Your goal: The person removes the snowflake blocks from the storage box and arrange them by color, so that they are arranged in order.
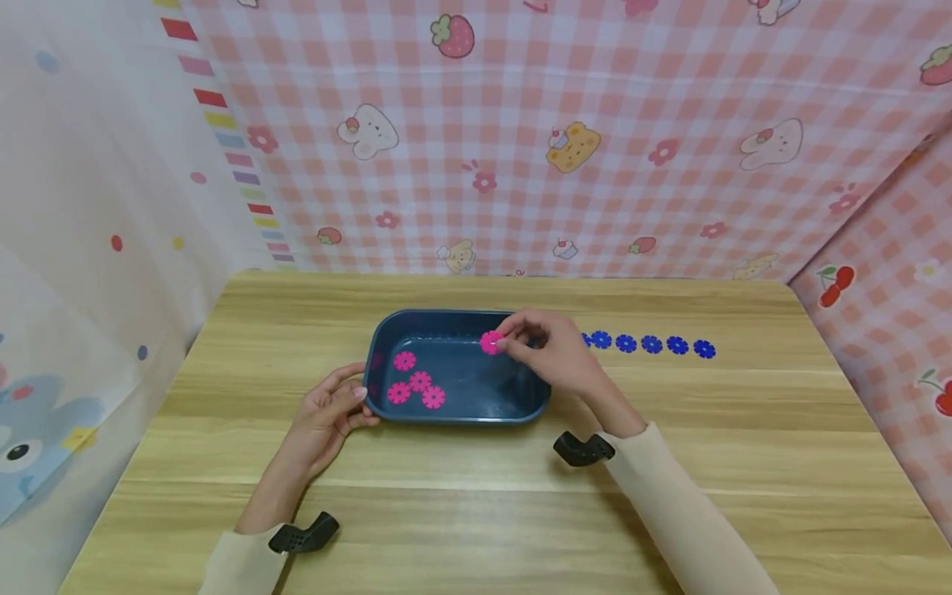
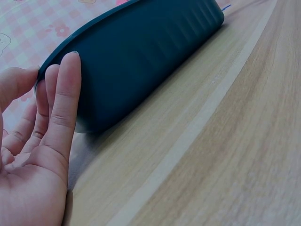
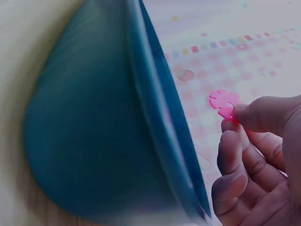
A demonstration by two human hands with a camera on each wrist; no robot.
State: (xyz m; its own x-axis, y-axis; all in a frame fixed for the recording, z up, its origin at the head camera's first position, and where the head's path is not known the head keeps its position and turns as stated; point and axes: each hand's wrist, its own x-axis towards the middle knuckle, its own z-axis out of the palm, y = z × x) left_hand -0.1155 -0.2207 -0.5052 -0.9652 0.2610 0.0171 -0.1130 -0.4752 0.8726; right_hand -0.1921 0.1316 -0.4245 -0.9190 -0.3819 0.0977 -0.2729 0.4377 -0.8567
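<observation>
A dark blue rectangular tray (image 1: 461, 421) with rounded corners sits on the table. My left hand (image 1: 325, 420) pinches its left end, thumb at the rim and fingers along the outer wall, as the left wrist view (image 2: 42, 132) shows. Several pink snowflake discs (image 1: 420, 381) lie flat in the left part of the tray. Over the tray's back right, my right hand (image 1: 554, 347) holds another pink snowflake disc (image 1: 491, 342) between thumb and index finger. In the right wrist view this held disc (image 3: 221, 100) is above the level of the rim.
To the right of the tray, several blue snowflake discs (image 1: 651, 345) form a row on the wooden table (image 1: 476, 504); my right hand hides the row's left end. A pink checked cloth (image 1: 476, 99) hangs behind the table. Black wrist mounts (image 1: 305, 535) sit at both sleeves.
</observation>
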